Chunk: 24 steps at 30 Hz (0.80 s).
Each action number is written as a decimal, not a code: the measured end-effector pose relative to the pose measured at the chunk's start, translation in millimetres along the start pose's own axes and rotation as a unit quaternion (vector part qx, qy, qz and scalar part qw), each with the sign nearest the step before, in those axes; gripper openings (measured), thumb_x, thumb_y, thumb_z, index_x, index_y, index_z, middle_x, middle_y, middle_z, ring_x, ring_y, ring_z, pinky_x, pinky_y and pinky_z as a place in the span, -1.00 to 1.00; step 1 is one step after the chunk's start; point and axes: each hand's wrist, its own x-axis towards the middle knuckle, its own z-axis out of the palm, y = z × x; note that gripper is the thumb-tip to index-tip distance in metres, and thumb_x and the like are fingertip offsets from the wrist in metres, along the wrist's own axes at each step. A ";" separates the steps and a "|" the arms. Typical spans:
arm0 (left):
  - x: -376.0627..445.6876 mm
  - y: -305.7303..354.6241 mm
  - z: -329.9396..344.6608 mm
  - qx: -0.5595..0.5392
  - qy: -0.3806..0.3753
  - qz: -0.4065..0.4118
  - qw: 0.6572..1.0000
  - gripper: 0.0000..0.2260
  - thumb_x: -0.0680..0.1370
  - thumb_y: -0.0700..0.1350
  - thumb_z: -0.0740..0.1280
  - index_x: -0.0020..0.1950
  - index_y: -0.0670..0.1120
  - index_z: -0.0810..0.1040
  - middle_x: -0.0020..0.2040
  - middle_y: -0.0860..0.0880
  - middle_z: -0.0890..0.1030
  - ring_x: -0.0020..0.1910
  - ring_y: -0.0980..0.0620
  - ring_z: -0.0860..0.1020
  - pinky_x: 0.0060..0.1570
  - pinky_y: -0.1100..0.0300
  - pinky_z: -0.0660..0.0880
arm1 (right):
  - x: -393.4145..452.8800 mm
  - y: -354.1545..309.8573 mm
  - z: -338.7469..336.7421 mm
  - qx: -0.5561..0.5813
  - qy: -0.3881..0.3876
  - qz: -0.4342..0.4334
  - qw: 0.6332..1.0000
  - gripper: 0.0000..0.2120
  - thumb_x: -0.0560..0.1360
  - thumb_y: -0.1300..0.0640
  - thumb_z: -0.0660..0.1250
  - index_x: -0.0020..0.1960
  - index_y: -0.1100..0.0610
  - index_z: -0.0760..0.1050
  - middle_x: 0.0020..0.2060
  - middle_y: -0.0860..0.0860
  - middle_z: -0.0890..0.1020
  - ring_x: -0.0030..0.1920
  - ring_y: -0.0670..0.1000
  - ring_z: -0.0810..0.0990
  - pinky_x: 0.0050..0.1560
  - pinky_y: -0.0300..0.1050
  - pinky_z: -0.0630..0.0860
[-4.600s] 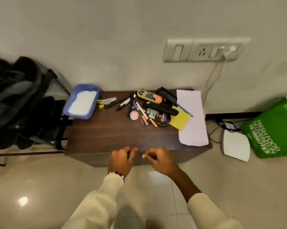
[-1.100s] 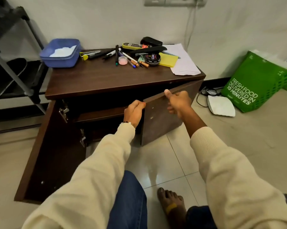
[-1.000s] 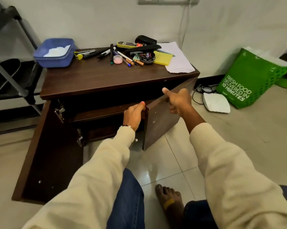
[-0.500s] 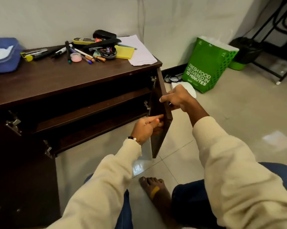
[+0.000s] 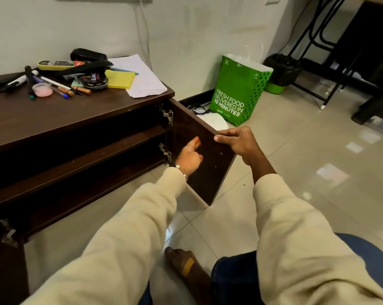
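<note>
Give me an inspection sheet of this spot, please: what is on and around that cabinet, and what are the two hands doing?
Surface: dark wooden cabinet top, with things piled along its back.
Job's things: right door swung open on two metal hinges; dark shelf inside.
Clutter: pens, batteries, pink pot, round tin, yellow pad, white paper.
Hands: right hand grips the door's top corner; left hand is at its inner face, holding nothing.
Cables: white cable runs down the wall; more cables lie on the floor behind the door.
Surroundings: green bag, black bin, tiled floor.
</note>
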 end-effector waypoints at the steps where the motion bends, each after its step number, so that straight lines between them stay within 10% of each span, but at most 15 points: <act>1: 7.1 3.7 -0.8 0.011 -0.003 -0.002 1.000 -0.37 0.56 -0.44 0.10 0.57 -0.01 0.09 0.53 0.04 0.23 0.42 0.01 0.32 0.32 0.05 0.37 | 1.6 1.8 -2.2 0.004 0.010 -0.002 1.000 -0.67 0.33 0.12 0.54 0.07 0.17 0.65 -0.12 0.03 0.69 -0.14 -0.10 0.62 -0.13 -0.30 0.48; 9: 26.3 14.3 0.4 0.057 -0.028 -0.012 0.998 -0.31 0.55 -0.43 0.10 0.57 0.09 0.03 0.52 0.17 0.21 0.42 0.04 0.28 0.25 -0.08 0.47 | 11.6 8.7 -0.2 0.018 0.112 -0.003 0.994 -0.79 0.43 0.05 0.46 0.00 0.14 0.66 -0.15 -0.02 0.66 -0.08 -0.05 0.57 -0.06 -0.16 0.46; 17: 13.8 13.0 -39.9 0.034 0.016 -0.004 0.999 -0.40 0.56 -0.43 0.11 0.52 0.05 0.22 0.46 0.10 0.35 0.31 -0.01 0.47 0.13 -0.06 0.54 | 15.4 -24.7 31.7 -0.237 0.259 -0.082 0.933 -0.80 0.51 0.07 0.33 -0.02 0.16 0.65 -0.16 0.10 0.66 -0.11 0.11 0.58 -0.01 0.03 0.55; 24: -27.2 30.1 -132.7 0.010 0.184 0.042 0.982 -0.74 0.61 -0.31 0.16 0.17 -0.10 0.56 -0.03 -0.06 0.68 -0.14 -0.02 0.65 -0.15 0.12 0.56 | 1.9 -83.9 103.6 -0.186 0.071 -0.258 0.945 -0.82 0.52 0.10 0.33 -0.02 0.15 0.66 -0.18 0.01 0.69 -0.15 -0.05 0.58 -0.11 -0.28 0.37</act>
